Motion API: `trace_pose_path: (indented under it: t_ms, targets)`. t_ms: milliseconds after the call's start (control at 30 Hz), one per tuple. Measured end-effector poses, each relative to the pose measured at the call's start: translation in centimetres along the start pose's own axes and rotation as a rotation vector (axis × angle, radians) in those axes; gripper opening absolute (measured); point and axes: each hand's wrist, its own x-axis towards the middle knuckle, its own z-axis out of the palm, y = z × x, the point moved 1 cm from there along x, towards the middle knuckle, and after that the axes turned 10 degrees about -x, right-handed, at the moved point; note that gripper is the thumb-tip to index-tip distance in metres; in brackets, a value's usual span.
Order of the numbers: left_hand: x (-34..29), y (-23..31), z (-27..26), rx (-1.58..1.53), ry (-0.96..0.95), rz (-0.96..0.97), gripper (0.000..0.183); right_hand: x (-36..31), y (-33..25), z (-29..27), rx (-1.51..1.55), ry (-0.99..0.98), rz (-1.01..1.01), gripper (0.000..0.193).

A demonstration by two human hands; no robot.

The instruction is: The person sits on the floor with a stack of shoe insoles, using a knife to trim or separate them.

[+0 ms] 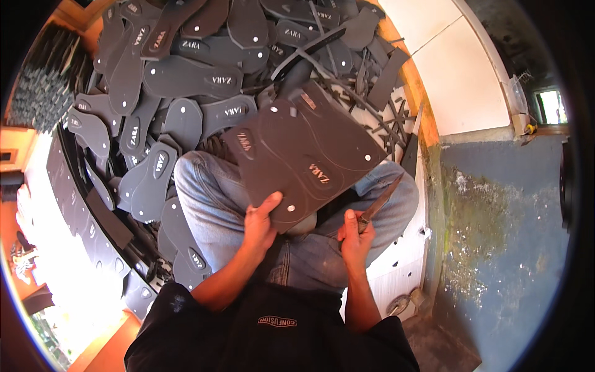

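Observation:
My left hand [261,222] grips the near left corner of a dark foam sole sheet [297,155], its thumb on top and its other fingers hidden beneath. Sole outlines, raised oval pads and white dots mark the sheet, which lies tilted across my crossed legs. In my right hand [357,239] is a knife [379,204], the fist closed round its handle and the thumb along the top. The long brown blade points up and away to the right, beside the sheet's right edge and apart from it.
Beyond my knees spreads a big heap of cut-out dark soles [192,80]. Thin foam offcuts [396,124] lie to its right. At far left stand stacked dark sheets [52,80] and a long row of sole sheets [80,217]. A blue stained wall [496,235] rises at right.

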Motion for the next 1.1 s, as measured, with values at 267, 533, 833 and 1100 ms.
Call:
trace_pose_path:
  t_ms: [267,533,833,1100]
  targets:
    - [-4.8,2.3,0.2,-0.053,0.066,0.006,0.032,-4.1,-1.6,-3.2,-0.447,-0.483,0.067,0.015]
    - [-5.7,1.4,0.4,-0.096,0.105,-0.141,0.033,-6.5,-2.1,-4.8,-0.767,-0.564,0.117,0.013]
    - [-5.9,1.7,0.6,-0.068,0.118,-0.114,0.032,-7.3,-0.5,-5.0,-0.787,-0.548,0.096,0.013]
    - [-5.6,1.5,-0.1,-0.077,0.091,-0.111,0.035,-7.5,0.1,-4.3,-0.802,-0.499,0.059,0.008]
